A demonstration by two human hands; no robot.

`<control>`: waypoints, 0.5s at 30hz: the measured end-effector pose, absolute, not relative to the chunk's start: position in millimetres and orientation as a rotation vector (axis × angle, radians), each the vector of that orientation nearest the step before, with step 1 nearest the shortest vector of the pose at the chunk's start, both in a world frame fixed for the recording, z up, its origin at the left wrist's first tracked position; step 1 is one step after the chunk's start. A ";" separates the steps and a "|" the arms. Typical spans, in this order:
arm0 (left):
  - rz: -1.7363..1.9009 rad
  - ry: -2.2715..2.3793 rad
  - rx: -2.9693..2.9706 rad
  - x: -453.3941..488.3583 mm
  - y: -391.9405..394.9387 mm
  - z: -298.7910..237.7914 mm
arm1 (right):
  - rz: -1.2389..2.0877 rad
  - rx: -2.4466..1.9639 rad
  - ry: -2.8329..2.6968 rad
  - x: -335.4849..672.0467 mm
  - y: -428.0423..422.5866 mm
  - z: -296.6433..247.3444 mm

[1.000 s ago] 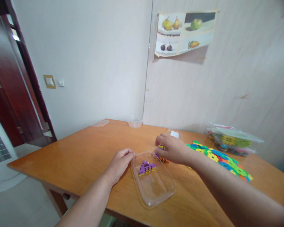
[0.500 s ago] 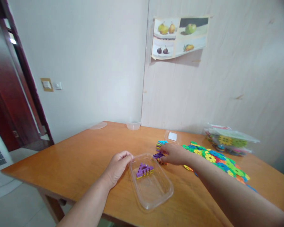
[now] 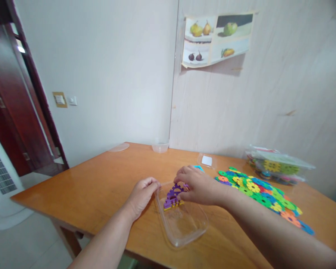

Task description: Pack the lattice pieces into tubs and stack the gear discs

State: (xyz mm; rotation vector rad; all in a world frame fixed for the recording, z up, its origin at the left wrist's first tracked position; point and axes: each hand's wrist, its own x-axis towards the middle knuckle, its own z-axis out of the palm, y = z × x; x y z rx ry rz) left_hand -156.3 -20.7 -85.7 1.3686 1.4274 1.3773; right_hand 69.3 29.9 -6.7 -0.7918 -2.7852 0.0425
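Observation:
A clear plastic tray (image 3: 184, 229) lies on the wooden table (image 3: 106, 179) in front of me. My left hand (image 3: 141, 194) is closed on the tray's near-left rim. My right hand (image 3: 197, 185) reaches over the tray's far end, its fingers pinched on purple gear-shaped plastic pieces (image 3: 177, 188). Beneath them in the tray lies a small stack of purple and yellow pieces (image 3: 172, 201). To the right spreads a row of several flat pieces (image 3: 257, 190) in green, yellow, blue and orange.
A clear bag of more colourful pieces (image 3: 277, 168) lies at the back right. A small clear cup (image 3: 160, 146) and a round lid (image 3: 118, 147) sit by the far wall, and a small clear box (image 3: 206, 160) behind my right hand. A dark red door (image 3: 14, 112) stands at left.
My right hand has moved left from the table beside the tray to over the tray, bringing purple pieces with it. My left hand has stayed on the tray's rim.

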 end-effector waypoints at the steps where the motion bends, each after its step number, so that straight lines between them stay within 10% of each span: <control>1: 1.372 1.424 1.369 -156.5 -20.6 -86.2 | 0.026 -0.770 -2.798 65.9 28.3 -9.1; 15: 1.381 1.430 1.366 -155.9 -18.7 -88.5 | 0.068 -0.978 -2.689 89.5 45.8 -11.5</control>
